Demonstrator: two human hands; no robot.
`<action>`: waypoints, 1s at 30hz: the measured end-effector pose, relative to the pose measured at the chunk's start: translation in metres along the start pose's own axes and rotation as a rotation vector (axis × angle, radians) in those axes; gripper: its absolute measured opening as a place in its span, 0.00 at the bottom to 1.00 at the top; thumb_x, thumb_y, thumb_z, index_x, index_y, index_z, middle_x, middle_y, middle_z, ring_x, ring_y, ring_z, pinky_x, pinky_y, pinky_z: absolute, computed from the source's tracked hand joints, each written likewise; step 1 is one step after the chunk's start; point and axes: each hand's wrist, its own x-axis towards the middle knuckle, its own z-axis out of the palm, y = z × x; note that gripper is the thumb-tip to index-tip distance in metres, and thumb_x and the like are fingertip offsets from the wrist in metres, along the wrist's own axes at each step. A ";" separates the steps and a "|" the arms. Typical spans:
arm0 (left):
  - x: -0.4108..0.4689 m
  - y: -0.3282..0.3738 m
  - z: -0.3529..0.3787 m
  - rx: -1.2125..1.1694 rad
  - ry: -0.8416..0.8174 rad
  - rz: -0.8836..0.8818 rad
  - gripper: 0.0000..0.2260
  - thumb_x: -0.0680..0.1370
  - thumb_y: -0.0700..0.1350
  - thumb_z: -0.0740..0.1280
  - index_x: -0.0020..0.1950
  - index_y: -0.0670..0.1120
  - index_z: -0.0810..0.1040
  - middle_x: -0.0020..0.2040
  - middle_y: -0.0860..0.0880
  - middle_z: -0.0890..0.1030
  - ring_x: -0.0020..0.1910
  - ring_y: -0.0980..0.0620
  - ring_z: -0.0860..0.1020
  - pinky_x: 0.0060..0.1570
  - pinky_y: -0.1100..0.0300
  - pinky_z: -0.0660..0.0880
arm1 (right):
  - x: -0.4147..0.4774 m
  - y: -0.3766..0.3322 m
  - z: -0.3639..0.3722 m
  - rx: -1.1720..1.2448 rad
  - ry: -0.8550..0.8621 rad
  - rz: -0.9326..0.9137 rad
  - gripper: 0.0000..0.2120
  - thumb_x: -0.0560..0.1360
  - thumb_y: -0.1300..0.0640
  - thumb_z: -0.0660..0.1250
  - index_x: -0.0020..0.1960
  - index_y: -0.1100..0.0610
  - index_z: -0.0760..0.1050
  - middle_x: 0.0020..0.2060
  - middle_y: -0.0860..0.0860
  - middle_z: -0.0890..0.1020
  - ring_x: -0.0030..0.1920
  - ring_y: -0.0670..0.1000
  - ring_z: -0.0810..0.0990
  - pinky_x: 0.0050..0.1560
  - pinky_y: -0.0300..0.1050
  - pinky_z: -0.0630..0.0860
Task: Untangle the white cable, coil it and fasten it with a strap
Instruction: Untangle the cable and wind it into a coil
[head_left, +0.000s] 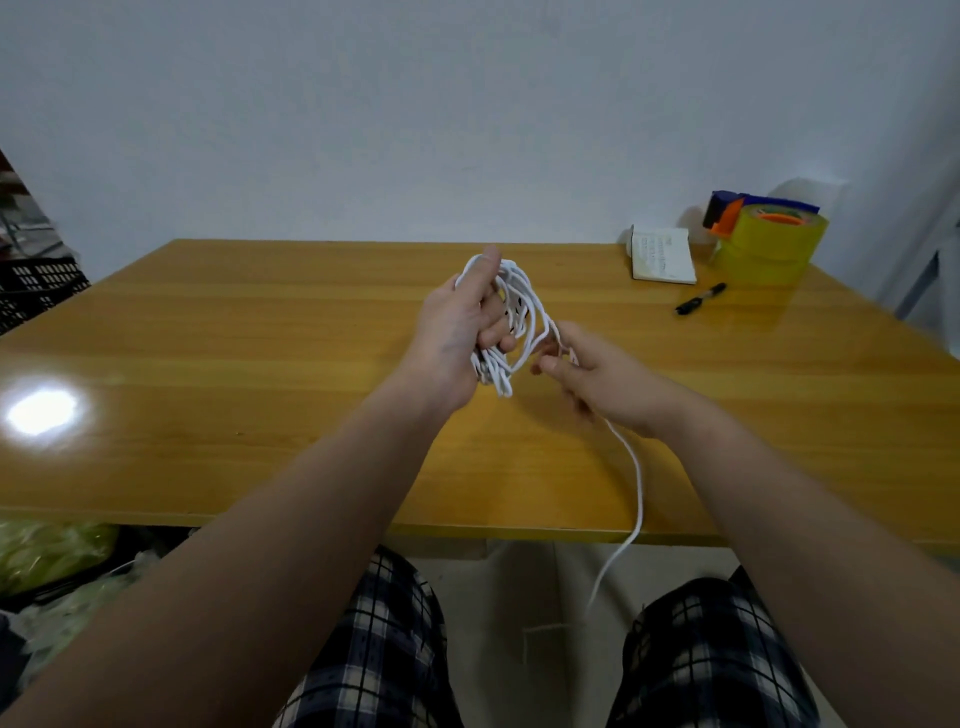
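Your forearms reach out over checked shorts (374, 649) and across the near edge of the wooden table (208, 364). Your left hand (457, 332) is raised above the table's middle, palm turned inward, thumb up and fingers curled round a bundle of loops of the white cable (501, 379). The loops stand upright in that grip, clear of the tabletop. Your right hand (602, 379) sits just beside the bundle, with thumb and fingers closed on a single strand that leads off the loops. That hand is slightly blurred. From under the right hand the loose tail runs back over the table's near edge and hangs down between your knees. At the far right corner stand a yellow tape dispenser (769, 234), a small notebook (662, 254) and a black marker (700, 299), well apart from the cable.
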 end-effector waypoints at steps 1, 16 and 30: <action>0.001 0.001 -0.001 0.002 0.004 0.003 0.17 0.79 0.51 0.64 0.33 0.47 0.65 0.20 0.52 0.59 0.17 0.57 0.59 0.21 0.64 0.65 | 0.000 0.003 -0.001 0.034 0.018 -0.016 0.08 0.80 0.59 0.57 0.59 0.56 0.68 0.42 0.51 0.71 0.28 0.45 0.67 0.24 0.38 0.65; 0.008 0.005 -0.022 -0.262 0.069 -0.058 0.20 0.79 0.53 0.64 0.29 0.49 0.63 0.19 0.54 0.57 0.16 0.58 0.57 0.18 0.66 0.62 | -0.007 0.015 -0.018 0.537 0.049 0.016 0.09 0.76 0.64 0.63 0.55 0.56 0.75 0.47 0.54 0.83 0.22 0.41 0.60 0.19 0.32 0.56; 0.005 -0.002 -0.030 -0.239 0.050 -0.107 0.20 0.78 0.55 0.64 0.30 0.50 0.61 0.18 0.54 0.57 0.17 0.58 0.58 0.20 0.66 0.62 | -0.004 0.021 -0.001 -0.119 0.249 -0.084 0.03 0.75 0.56 0.67 0.44 0.51 0.79 0.35 0.48 0.77 0.37 0.43 0.73 0.41 0.42 0.68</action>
